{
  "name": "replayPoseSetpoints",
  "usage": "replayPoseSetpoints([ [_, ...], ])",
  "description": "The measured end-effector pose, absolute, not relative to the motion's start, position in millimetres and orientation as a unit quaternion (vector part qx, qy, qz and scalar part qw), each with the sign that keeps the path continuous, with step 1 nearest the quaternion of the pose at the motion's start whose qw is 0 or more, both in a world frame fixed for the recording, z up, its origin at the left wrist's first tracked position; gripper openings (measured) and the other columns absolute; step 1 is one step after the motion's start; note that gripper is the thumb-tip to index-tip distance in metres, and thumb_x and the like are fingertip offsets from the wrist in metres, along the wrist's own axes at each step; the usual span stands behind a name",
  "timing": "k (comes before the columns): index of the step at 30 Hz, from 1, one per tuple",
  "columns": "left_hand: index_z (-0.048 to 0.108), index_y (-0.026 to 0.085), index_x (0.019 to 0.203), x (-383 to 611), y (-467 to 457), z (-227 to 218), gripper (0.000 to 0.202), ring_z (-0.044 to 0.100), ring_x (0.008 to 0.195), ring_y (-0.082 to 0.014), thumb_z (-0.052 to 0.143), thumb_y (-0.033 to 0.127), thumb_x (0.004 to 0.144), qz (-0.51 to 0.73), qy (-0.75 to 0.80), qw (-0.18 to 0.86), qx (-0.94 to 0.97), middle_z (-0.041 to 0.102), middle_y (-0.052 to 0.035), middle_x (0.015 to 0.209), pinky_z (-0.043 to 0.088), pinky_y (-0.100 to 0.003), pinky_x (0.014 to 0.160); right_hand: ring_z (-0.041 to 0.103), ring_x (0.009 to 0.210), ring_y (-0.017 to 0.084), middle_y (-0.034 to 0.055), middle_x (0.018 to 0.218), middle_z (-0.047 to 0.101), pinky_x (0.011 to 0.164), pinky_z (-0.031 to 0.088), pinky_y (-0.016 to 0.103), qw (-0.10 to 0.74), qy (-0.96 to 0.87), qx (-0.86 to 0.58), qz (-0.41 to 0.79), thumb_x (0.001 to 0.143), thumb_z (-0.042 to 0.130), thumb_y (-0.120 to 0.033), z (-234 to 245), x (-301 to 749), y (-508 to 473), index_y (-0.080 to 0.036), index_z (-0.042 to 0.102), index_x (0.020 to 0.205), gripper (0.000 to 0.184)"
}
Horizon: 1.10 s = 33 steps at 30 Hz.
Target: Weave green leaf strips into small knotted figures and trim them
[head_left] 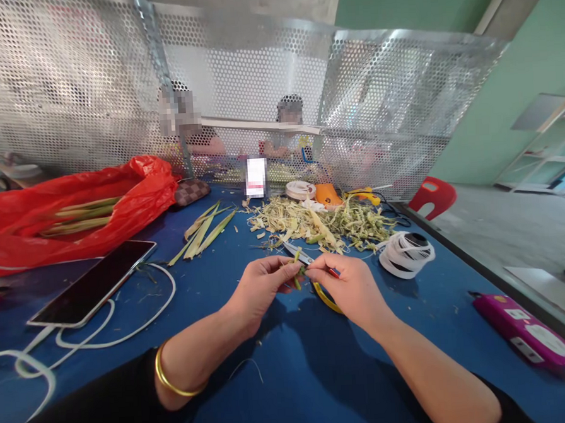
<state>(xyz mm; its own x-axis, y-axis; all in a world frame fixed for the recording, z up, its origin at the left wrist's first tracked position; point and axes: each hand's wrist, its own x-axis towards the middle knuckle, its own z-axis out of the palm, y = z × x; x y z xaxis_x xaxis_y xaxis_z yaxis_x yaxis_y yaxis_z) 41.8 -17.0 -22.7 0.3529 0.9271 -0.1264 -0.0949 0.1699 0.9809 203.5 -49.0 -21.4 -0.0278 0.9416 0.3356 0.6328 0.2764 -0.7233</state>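
My left hand [267, 282] is closed, pinching a small green bundle of leaf strips [297, 279] between thumb and fingers. My right hand [348, 287] meets it from the other side, its thumb and forefinger pressed together at the bundle's edge; what lies between those fingertips is too small to make out. Beneath the hands rests a pair of scissors [300, 253], blades pointing away, with a yellow handle loop partly covered by my right hand. Just beyond the hands spreads a heap of pale and green leaf scraps [283, 218].
A white thread spool [406, 254] stands on the right, with a purple box [530, 331] near the table edge. At left lie a cabled tablet [94, 284], a red plastic bag [134, 181] holding leaves, and loose leaf strips [203, 231]. Behind the perforated metal screen [256, 61] sit two people.
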Motion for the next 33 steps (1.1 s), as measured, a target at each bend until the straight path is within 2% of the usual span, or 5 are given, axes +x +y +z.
replayPoseSetpoints([
  [6,0.068,0.015,0.072,35,-5,-28,0.028,0.057,0.06,-0.0111,0.073,0.042,0.067,0.358,0.382,0.699,0.487,0.065,-0.0027,0.066,0.045,-0.024,0.062,0.051,0.055,0.013,-0.0018,0.058,0.061,0.055,0.038,0.024,0.411,-0.656,-0.588,0.234,0.079,0.058,-0.028,-28,201,-48,-0.019,0.064,0.065,0.018],
  [11,0.064,0.016,0.075,31,-1,-26,0.047,0.064,0.066,-0.0169,0.058,0.062,0.072,0.359,0.395,0.748,0.395,0.066,-0.0044,0.071,0.049,-0.029,0.066,0.055,0.06,0.014,-0.0004,0.064,0.065,0.057,0.038,0.025,0.448,-0.609,-0.594,0.273,0.079,0.059,-0.033,-31,203,-45,-0.018,0.067,0.067,0.02],
  [18,0.069,0.017,0.072,32,-3,-31,0.025,0.058,0.062,-0.0111,0.075,0.04,0.065,0.404,0.412,0.667,0.471,0.065,-0.0018,0.067,0.045,-0.024,0.065,0.055,0.061,0.015,-0.0006,0.064,0.065,0.058,0.04,0.025,0.447,-0.612,-0.586,0.286,0.078,0.06,-0.031,-29,201,-46,-0.018,0.067,0.069,0.017],
  [27,0.072,0.016,0.075,33,-4,-25,0.029,0.058,0.065,-0.0128,0.074,0.043,0.064,0.403,0.413,0.664,0.475,0.065,-0.0032,0.069,0.046,-0.024,0.065,0.055,0.06,0.014,-0.0009,0.063,0.064,0.057,0.039,0.024,0.442,-0.617,-0.578,0.301,0.078,0.059,-0.03,-33,198,-46,-0.019,0.067,0.071,0.016],
  [33,0.073,0.016,0.071,36,-5,-28,0.027,0.053,0.059,-0.0125,0.078,0.039,0.058,0.406,0.42,0.622,0.522,0.063,-0.0021,0.063,0.045,-0.026,0.064,0.061,0.074,0.018,0.002,0.079,0.069,0.065,0.044,0.026,0.495,-0.593,-0.568,0.283,0.074,0.065,-0.033,-31,197,-45,-0.019,0.069,0.076,0.015],
])
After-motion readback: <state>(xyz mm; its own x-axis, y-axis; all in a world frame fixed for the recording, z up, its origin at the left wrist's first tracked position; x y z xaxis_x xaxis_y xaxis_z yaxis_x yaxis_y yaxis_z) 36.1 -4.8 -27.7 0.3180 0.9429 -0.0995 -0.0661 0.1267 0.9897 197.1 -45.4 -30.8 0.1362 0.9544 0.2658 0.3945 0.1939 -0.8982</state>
